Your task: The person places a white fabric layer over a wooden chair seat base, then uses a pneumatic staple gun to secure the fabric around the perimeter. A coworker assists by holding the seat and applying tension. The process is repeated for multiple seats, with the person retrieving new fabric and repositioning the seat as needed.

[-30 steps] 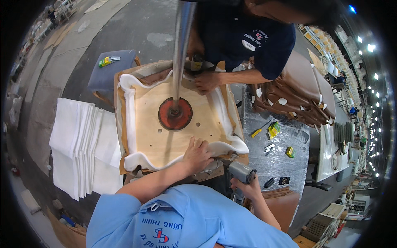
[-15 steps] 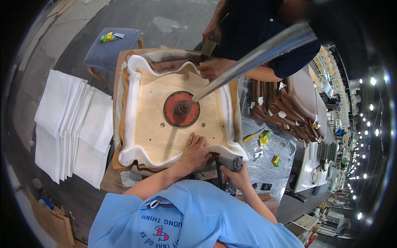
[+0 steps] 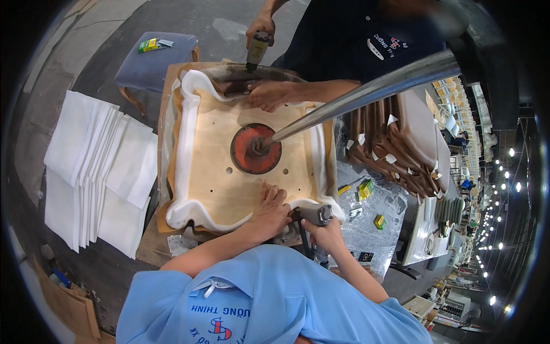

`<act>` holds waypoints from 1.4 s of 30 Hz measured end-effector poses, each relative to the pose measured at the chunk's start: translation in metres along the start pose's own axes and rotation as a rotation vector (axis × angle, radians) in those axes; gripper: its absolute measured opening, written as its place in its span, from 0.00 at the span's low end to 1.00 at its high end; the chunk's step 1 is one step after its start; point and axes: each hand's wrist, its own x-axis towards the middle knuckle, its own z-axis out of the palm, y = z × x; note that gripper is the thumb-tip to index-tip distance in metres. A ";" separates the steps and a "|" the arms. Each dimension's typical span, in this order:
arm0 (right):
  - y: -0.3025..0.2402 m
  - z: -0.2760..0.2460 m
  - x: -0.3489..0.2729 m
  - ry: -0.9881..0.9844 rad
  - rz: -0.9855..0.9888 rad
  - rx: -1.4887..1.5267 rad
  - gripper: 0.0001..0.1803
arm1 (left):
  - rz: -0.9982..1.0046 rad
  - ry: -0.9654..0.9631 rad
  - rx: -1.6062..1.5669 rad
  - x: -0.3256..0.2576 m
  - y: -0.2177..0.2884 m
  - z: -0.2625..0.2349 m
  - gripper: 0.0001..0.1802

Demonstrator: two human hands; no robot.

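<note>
A wooden seat board (image 3: 213,150) lies underside up, wrapped round its rim by white padding (image 3: 187,212) and a brown cover (image 3: 168,198). My left hand (image 3: 268,213) is closed over the near edge, gripping the cover there with fingertips on the wood; the gripped material is mostly hidden. In my right hand (image 3: 325,234) is a grey staple gun (image 3: 316,214), its nose at that edge beside my left hand. A round red pressing pad (image 3: 257,150) on a slanted metal rod (image 3: 366,96) rests on the board's middle.
Across the board, a co-worker's hand presses the far edge while the other holds a staple gun (image 3: 257,50). White padding sheets (image 3: 91,172) are stacked left. A stool (image 3: 154,63) stands beyond them. Brown covers (image 3: 401,135) and small yellow-green boxes (image 3: 365,189) lie right.
The co-worker's staple gun has lifted away and moved left; their other hand has shifted left along the far edge. My right hand and staple gun have moved slightly left and nearer my left hand.
</note>
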 end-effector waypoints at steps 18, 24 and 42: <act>0.000 0.002 -0.009 -0.052 0.022 0.086 0.20 | -0.061 0.085 -0.148 0.004 -0.004 0.005 0.12; 0.003 0.000 -0.005 -0.045 0.003 0.033 0.21 | -0.055 0.084 -0.133 0.005 -0.006 0.008 0.15; 0.004 0.010 0.007 -0.006 -0.115 -0.020 0.21 | -0.067 0.150 -0.114 0.006 -0.004 0.012 0.11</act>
